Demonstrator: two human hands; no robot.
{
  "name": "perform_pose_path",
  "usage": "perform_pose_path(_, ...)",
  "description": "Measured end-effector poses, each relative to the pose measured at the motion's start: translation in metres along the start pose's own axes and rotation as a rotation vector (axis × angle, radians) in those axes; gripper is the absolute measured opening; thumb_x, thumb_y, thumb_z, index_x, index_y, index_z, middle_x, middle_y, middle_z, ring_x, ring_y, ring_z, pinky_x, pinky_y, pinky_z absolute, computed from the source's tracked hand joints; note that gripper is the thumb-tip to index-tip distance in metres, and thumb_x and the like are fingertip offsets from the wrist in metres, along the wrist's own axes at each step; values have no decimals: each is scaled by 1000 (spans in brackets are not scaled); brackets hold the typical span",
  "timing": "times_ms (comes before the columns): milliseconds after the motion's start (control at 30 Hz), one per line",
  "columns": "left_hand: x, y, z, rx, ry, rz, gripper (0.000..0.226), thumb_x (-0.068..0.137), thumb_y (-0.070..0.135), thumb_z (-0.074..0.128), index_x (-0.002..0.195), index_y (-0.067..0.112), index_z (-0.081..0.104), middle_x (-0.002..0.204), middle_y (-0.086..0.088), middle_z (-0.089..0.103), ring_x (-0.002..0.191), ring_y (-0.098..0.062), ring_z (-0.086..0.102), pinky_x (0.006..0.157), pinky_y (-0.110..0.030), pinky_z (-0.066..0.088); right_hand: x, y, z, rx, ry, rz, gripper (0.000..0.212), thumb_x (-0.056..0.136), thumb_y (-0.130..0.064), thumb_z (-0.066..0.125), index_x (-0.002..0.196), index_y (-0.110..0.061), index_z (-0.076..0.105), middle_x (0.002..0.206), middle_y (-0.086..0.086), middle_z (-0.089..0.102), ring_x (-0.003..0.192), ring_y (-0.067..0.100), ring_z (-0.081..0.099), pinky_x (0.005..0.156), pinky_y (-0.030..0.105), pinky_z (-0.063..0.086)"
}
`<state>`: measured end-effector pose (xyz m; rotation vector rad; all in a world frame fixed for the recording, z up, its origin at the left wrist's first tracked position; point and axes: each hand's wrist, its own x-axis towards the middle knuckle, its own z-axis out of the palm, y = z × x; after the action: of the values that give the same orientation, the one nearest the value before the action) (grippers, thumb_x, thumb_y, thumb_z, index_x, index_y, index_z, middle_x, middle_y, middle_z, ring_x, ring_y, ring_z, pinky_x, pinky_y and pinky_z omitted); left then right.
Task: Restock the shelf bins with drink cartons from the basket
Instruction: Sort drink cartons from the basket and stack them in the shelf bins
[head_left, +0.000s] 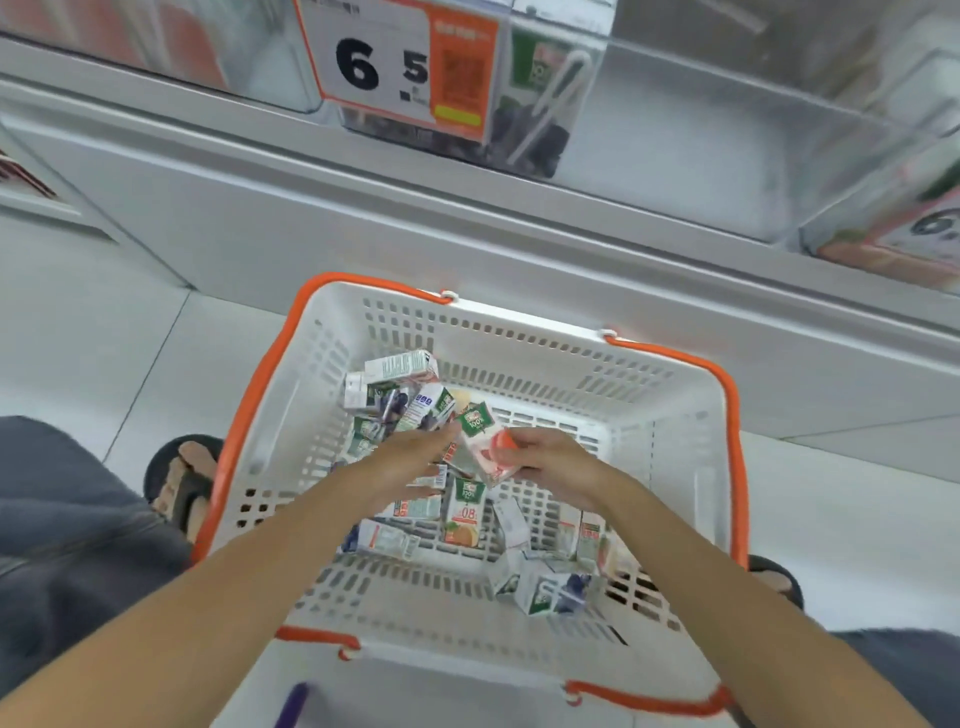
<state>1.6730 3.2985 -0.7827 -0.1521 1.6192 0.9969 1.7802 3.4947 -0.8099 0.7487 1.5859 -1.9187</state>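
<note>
A white basket (670, 436) with orange handles stands on the floor below the shelf, holding several small drink cartons. My right hand (550, 467) grips a pink and white carton (480, 441) with a green top, lifted above the pile. My left hand (410, 457) reaches into the basket beside it, fingers stretched flat over the cartons, holding nothing that I can see. An orange-juice carton (464, 514) lies under my hands. Clear shelf bins (691, 156) hang above; one behind the price tag holds a dark carton (535, 93).
A price tag (405, 62) reading 6 5 hangs on the bin front. The grey shelf ledge (363, 208) runs across above the basket. My sandalled foot (182, 478) sits left of the basket, the other foot (774, 577) at its right. Pale floor tiles surround it.
</note>
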Motion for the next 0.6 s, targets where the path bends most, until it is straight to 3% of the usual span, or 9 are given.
perform_pose_path(67,4,-6,15,-220,-206,-96,46,84,41,70,121,15,59,119,-7,67,111,-25,64,88,-45,56,-8,2,-2,-89,-90,13,36,80,-34,74,115,-27,69,119,-5,68,113,15,62,99,28,47)
perform_pose_path(100,6,-10,20,-256,-212,-76,46,84,32,72,124,16,58,119,-8,68,110,-26,65,88,-50,56,-8,6,-3,-149,-50,36,47,77,-34,74,123,-26,64,128,-3,63,116,14,60,99,28,45)
perform_pose_path(200,8,-19,24,-164,-52,-39,43,86,20,72,125,22,53,128,-3,58,115,-23,57,82,-53,57,-4,33,-1,-450,164,170,65,82,-36,72,140,-24,46,143,3,47,114,14,54,86,25,46)
perform_pose_path(300,4,-24,14,-152,16,-47,59,86,23,72,137,24,45,138,-4,45,124,-27,48,72,-48,59,0,69,13,-678,145,292,90,78,-56,71,149,-17,32,150,4,40,128,22,47,93,25,38)
perform_pose_path(367,1,-23,6,-153,48,-30,61,84,25,73,138,24,45,138,-6,49,123,-29,51,69,-44,60,-1,77,18,-725,207,263,84,80,-49,72,147,-15,36,148,5,43,124,21,50,89,24,38)
perform_pose_path(433,-2,-21,-1,-141,63,-9,50,85,26,72,130,24,51,129,-4,58,113,-27,59,81,-49,57,-5,65,12,-665,327,189,65,82,-35,73,138,-12,48,139,8,53,109,18,55,89,27,46)
perform_pose_path(533,-8,-14,-6,-144,73,24,43,87,27,70,126,22,52,124,-2,61,107,-25,61,95,-57,49,-23,20,-8,-358,386,47,46,85,-15,72,128,-9,58,134,11,57,105,24,64,89,38,55)
perform_pose_path(600,-18,-4,-4,-157,56,60,42,88,30,68,125,26,49,136,0,54,108,-19,58,93,-51,51,-42,-21,-17,-225,355,-54,41,85,-6,70,125,-8,60,133,12,57,108,27,64,82,33,58)
